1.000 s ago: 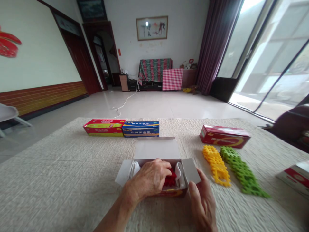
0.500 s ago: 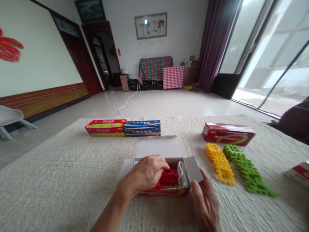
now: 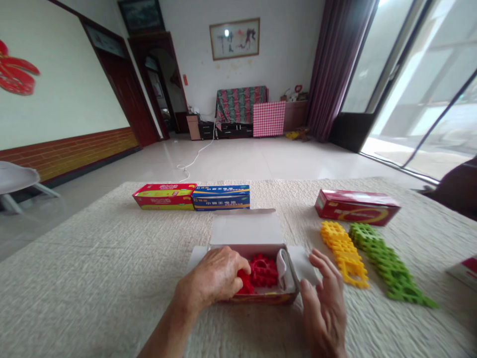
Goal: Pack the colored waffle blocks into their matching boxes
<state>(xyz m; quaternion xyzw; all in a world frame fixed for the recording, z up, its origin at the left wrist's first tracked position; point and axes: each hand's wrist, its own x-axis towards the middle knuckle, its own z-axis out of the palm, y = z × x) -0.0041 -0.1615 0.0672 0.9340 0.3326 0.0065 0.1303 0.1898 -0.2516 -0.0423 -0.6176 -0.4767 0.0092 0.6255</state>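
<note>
An open cardboard box (image 3: 261,299) sits in front of me, its grey lid flap (image 3: 246,227) folded back. Inside lie red plastic interlocking blocks (image 3: 264,271) with toothed edges, and a folded white cloth-like item (image 3: 283,271) at the right end. My left hand (image 3: 214,278) reaches into the box's left part, fingers curled and closed on a red block (image 3: 244,282); its fingertips are partly hidden. Beside the right side flap (image 3: 302,263) is my right hand (image 3: 324,298), thumb and fingers apart, holding nothing.
Yellow blocks (image 3: 343,253) and green blocks (image 3: 391,266) lie in rows on the right. Behind them stands a closed red box (image 3: 356,208). A red-yellow box (image 3: 164,197) and a blue box (image 3: 221,198) stand at the far left. Another box (image 3: 465,271) shows at the right edge.
My right hand has loosened from the side flap, which now lies lower and further out. My left hand has shifted slightly left and down, baring more of the red blocks.
</note>
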